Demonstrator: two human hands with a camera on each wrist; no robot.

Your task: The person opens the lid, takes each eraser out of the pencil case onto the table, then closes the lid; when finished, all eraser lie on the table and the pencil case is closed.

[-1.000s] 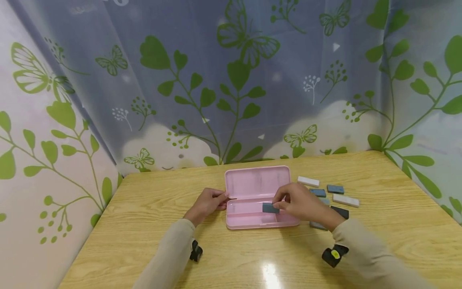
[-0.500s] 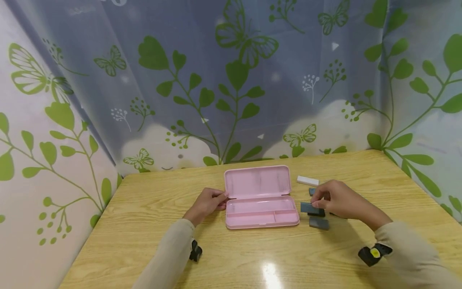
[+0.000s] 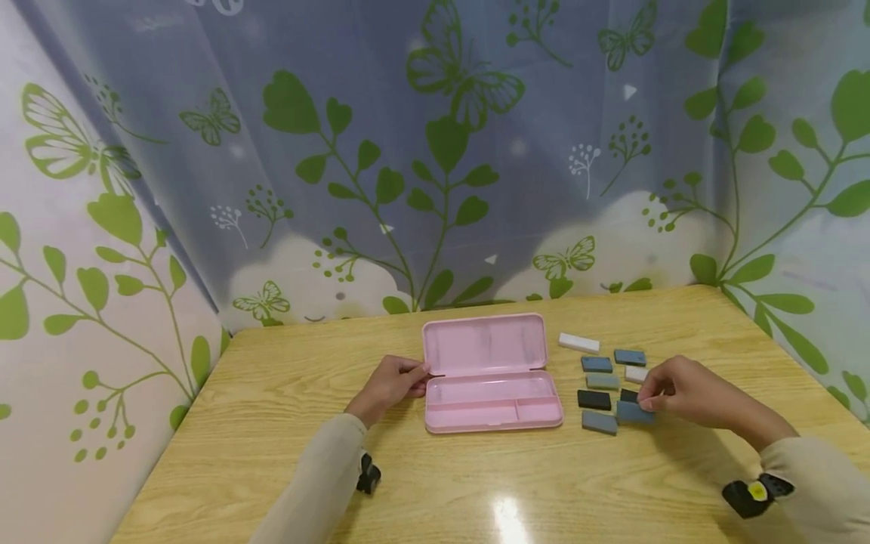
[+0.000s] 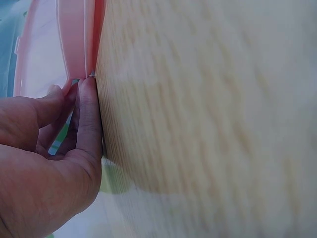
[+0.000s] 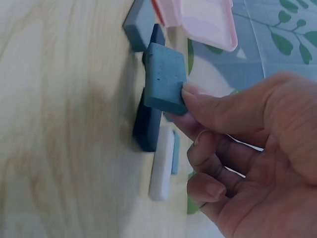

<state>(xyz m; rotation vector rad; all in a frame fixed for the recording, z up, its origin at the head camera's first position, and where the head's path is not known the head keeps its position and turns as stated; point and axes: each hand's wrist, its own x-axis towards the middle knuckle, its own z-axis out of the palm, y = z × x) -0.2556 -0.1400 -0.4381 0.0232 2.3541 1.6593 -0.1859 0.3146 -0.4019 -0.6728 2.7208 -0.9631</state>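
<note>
A pink pencil case (image 3: pixel 485 346) lies wide open on the table, its divided base bare and its lid tilted back. At its left end, my left hand (image 3: pixel 390 384) pinches the lid's edge near the hinge between thumb and fingers; the left wrist view shows this grip close up. My right hand (image 3: pixel 703 394) holds a blue-grey rectangular block (image 5: pixel 166 79) by one end, thumb against finger. This block hangs over the front right of a group of similar blocks, partly covering a dark block (image 3: pixel 628 396) in the head view.
Right of the case lie several blocks: a white block (image 3: pixel 579 343), a black block (image 3: pixel 594 400), a grey block (image 3: pixel 599 422) and blue ones such as the blue block (image 3: pixel 630 357). A patterned curtain (image 3: pixel 367 151) borders the wooden table (image 3: pixel 292 393) at the back.
My right hand has carried the blue-grey block out of the case's base and rightward, past the inner row of blocks to the group's front right. My left hand has stayed at the case.
</note>
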